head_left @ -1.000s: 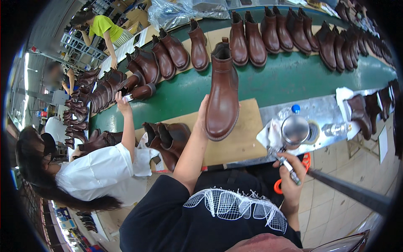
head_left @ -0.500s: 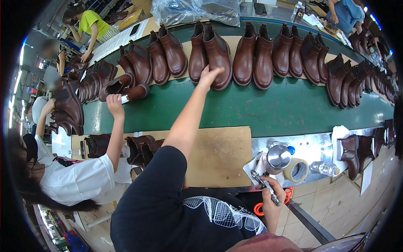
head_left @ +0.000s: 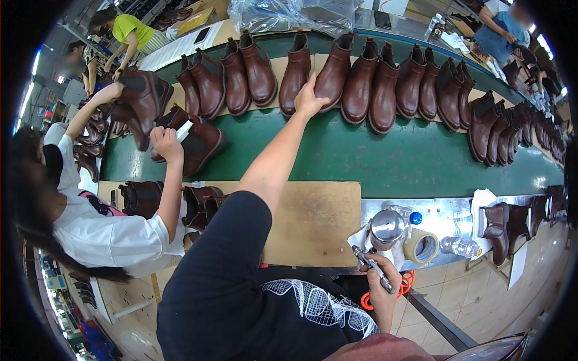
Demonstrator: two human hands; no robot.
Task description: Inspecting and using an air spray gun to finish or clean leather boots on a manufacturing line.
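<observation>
My left hand reaches over the green table to a brown ankle boot in the far row. Its fingers lie along the boot's left side and its thumb crosses the toe. Just left of that hand stands another brown boot, with a gap between the two. Low at the right, my right hand is wrapped round a slim metal spray gun. A silver lidded cup shows just beyond the gun's front end; whether they are joined is hard to see. An orange coiled hose hangs by that hand.
Brown boots line the far side of the green table. Nearer lie a cardboard sheet, a tape roll and a clear bottle. At left, a co-worker handles boots with a white item in one hand.
My left hand and its boot have shifted right, widening the gap to the boot on the left. The silver cup has moved slightly left. The co-worker has lifted boots onto the table's left end.
</observation>
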